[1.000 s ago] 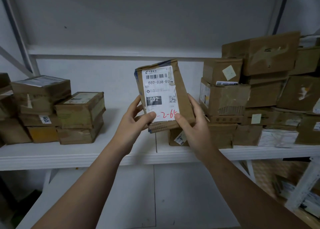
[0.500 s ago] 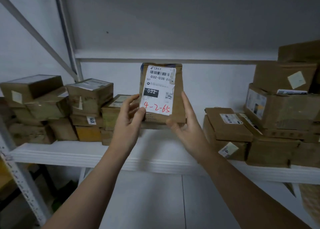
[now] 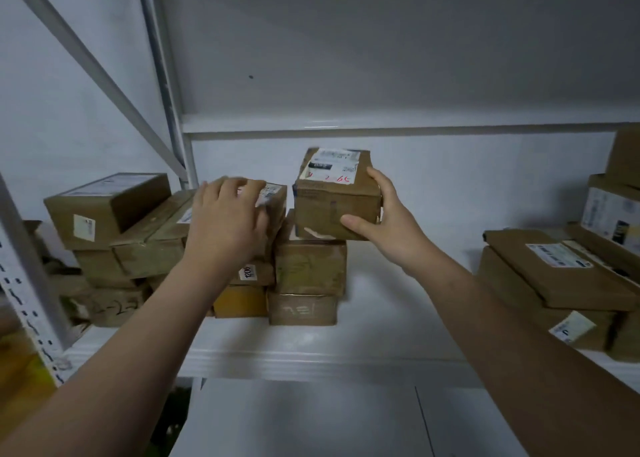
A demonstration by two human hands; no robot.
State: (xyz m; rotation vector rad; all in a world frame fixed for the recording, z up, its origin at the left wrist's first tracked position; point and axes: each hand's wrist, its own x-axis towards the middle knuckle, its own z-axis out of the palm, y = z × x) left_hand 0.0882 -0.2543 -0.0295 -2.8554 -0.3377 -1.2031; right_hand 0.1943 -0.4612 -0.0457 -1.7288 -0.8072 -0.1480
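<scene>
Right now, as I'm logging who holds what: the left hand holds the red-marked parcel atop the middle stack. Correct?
No. In the head view the right hand holds the red-marked parcel atop the middle stack; the left hand lies open over the box beside it.

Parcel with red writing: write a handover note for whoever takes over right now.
Right grip holds the parcel by its right end, thumb on the front face.
Left grip rests on top of the neighbouring box, holding nothing.
The parcel is on or just above the two-box stack on the shelf; contact is unclear.
Done: the parcel is at the stack.
Left: settle it squarely, release, draw both grips back.
</scene>
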